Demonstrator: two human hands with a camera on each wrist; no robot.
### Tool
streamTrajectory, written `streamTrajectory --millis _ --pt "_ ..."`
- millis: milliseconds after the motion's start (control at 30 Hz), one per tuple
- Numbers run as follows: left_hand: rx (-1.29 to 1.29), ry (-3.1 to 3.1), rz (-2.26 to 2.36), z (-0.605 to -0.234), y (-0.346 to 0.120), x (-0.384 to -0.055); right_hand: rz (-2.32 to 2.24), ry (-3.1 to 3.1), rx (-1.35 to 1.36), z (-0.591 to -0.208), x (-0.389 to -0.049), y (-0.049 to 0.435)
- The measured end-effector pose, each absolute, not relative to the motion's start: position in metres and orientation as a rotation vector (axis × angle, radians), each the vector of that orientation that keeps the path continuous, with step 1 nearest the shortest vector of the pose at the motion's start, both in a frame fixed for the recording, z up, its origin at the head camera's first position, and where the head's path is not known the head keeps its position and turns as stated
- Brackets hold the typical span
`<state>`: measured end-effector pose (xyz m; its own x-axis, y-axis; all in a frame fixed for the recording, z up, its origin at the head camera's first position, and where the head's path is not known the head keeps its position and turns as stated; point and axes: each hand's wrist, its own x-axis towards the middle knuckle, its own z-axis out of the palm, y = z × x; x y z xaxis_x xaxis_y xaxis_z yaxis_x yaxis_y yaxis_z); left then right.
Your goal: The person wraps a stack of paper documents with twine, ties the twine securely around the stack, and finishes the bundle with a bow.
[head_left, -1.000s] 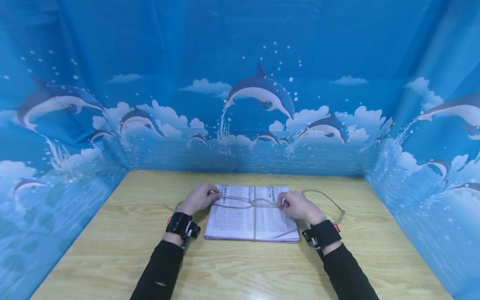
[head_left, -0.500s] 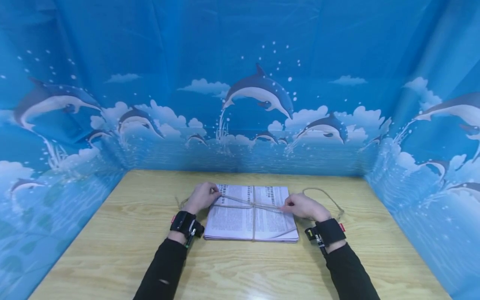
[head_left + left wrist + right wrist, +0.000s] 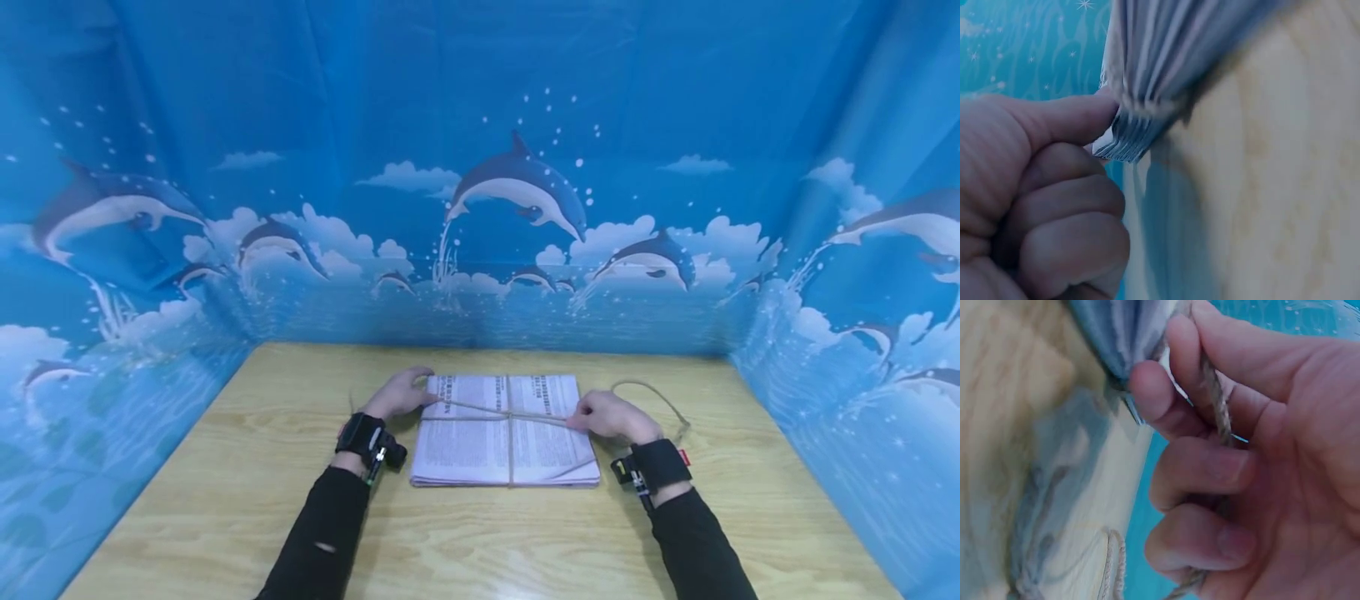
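The left hand (image 3: pixel 401 396) and right hand (image 3: pixel 611 414), each grip closed, pinch twine (image 3: pixel 511 415) at opposite edges of a newspaper stack (image 3: pixel 465 454) flat on the tabletop (image 3: pixel 480 542).

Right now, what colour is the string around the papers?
Light brown: the string shows best in the head view, against the pale papers.

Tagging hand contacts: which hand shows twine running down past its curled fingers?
The right hand: twine runs from its fingertips down between palm and curled fingers. The left hand shows none there; its thumb tip meets the paper stack.
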<state>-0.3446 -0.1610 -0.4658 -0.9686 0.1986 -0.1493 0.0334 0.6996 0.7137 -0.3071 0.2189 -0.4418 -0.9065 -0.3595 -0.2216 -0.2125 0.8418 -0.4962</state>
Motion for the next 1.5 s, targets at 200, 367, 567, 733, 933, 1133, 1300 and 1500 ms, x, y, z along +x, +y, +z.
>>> streamTrajectory --millis 200,367,567,733,933,1133,1300,1500 --pt "0.207 2.795 1.038 -0.466 -0.166 -0.338 -0.712 2.786 -0.463 -0.443 -0.309 0.221" --pt "0.199 2.804 1.013 -0.462 -0.169 -0.328 -0.735 2.917 -0.616 -0.443 -0.309 0.222" --pt "0.231 2.868 0.932 -0.46 -0.17 -0.32 -0.674 2.949 -0.732 -0.439 -0.3 0.22" --pt "0.217 2.889 0.874 -0.46 -0.171 -0.319 -0.715 2.725 -0.779 -0.438 -0.287 0.217" --pt "0.194 2.874 0.912 -0.458 -0.172 -0.317 -0.823 2.461 -0.545 -0.436 -0.276 0.212" --pt "0.15 2.832 0.909 -0.452 -0.174 -0.312 -0.92 2.469 -0.355 -0.434 -0.274 0.208" --pt "0.175 2.782 0.898 -0.446 -0.182 -0.304 -0.718 2.771 -0.471 -0.439 -0.284 0.211" --pt "0.425 2.661 0.853 -0.444 -0.196 -0.298 -0.604 2.851 -0.507 -0.439 -0.285 0.217"
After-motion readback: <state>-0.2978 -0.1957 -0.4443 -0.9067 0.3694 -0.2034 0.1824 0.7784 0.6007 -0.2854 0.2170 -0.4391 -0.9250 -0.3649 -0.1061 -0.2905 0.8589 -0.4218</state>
